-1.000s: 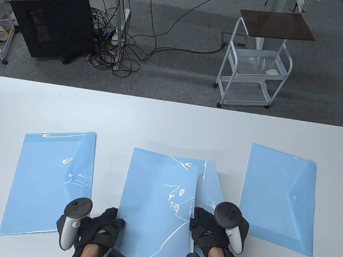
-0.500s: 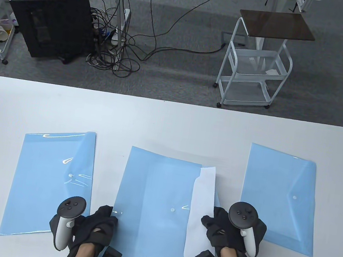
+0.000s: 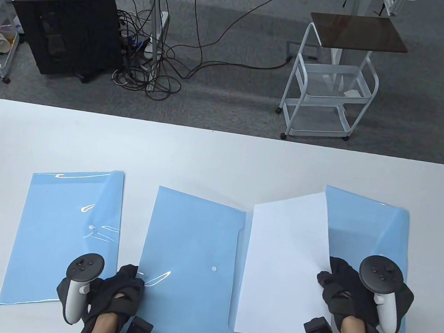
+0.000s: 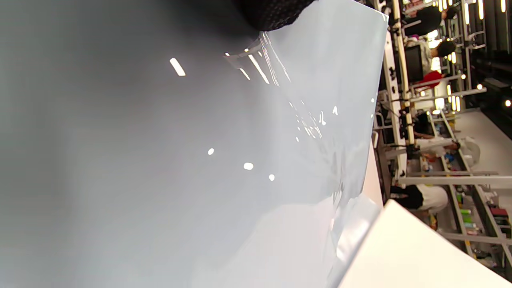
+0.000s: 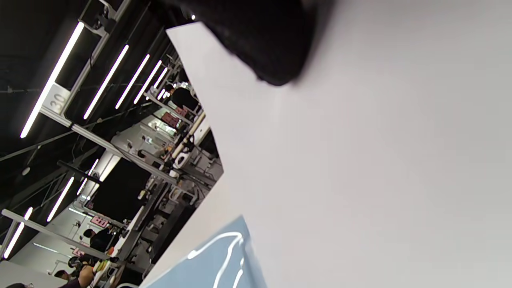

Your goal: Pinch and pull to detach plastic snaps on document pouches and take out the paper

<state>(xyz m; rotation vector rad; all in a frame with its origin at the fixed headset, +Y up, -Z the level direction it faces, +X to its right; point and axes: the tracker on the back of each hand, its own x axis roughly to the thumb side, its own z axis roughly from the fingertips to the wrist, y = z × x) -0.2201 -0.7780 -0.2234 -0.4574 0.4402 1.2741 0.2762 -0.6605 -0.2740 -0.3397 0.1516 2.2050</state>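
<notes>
Three blue pouches lie flat on the white tabletop [image 3: 223, 158]: left pouch [image 3: 57, 233], middle pouch [image 3: 185, 269], right pouch [image 3: 369, 238]. Left and middle pouch each show a white snap on the face; the middle snap [image 3: 213, 269] sits near the pouch centre.

Paper [image 3: 282, 267]: one white sheet, fully outside the middle pouch, lying between middle and right pouch. Its left edge is just beside the middle pouch's open side; its far right corner overlaps the right pouch.

Right hand [image 3: 346, 295]: grip closed on the paper's right edge, near the sheet's lower half. Hand sits over the right pouch's near part. Right wrist view shows a dark fingertip [image 5: 272, 48] against the white sheet, with a blue pouch corner below.

Left hand [image 3: 120, 289]: rests on the near left corner of the middle pouch, between left and middle pouch. Whether the fingers are curled or flat cannot be told from the table view; left wrist view shows only one gloved fingertip [image 4: 272, 12] touching the glossy pouch surface.
</notes>
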